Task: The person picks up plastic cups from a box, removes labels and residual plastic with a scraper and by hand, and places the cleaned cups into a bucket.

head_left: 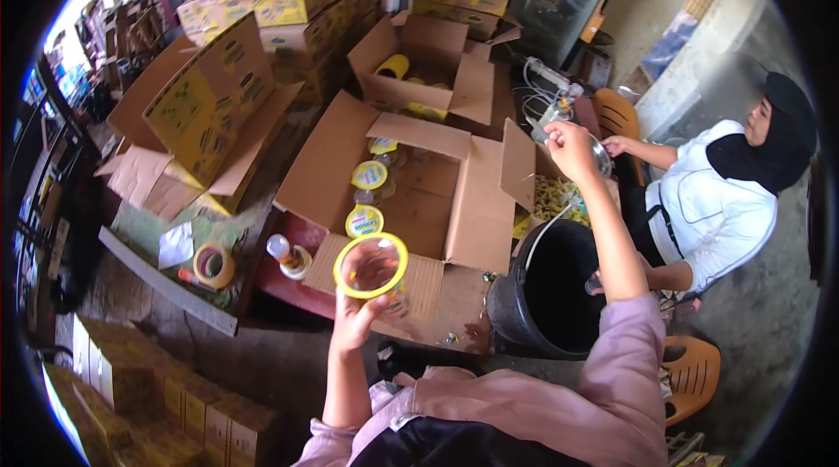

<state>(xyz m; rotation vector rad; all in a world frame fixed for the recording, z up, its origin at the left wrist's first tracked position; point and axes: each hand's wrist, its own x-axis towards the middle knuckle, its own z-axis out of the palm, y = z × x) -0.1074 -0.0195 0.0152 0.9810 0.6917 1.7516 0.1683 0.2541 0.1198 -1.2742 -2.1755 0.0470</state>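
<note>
My left hand (357,324) is wrapped round the lower part of a clear plastic jar with a yellow rim (372,264), held above the near flap of an open cardboard box (323,161). Inside that box, several clear jars with yellow-and-white lids (369,175) stand in a row along the left wall. My right arm stretches up and to the right. Its hand (568,149) is closed, fingers bent together, beside a clear container with small colourful pieces (562,109). Whether the fingers grip that container or something smaller is hidden.
A black bucket (511,301) stands right of the box, with a pile of small yellowish pieces (559,190) behind it. At the right sits a co-worker (717,196) in white. Other open cartons (218,109), a tape roll (212,265) and a small bottle (288,255) lie around.
</note>
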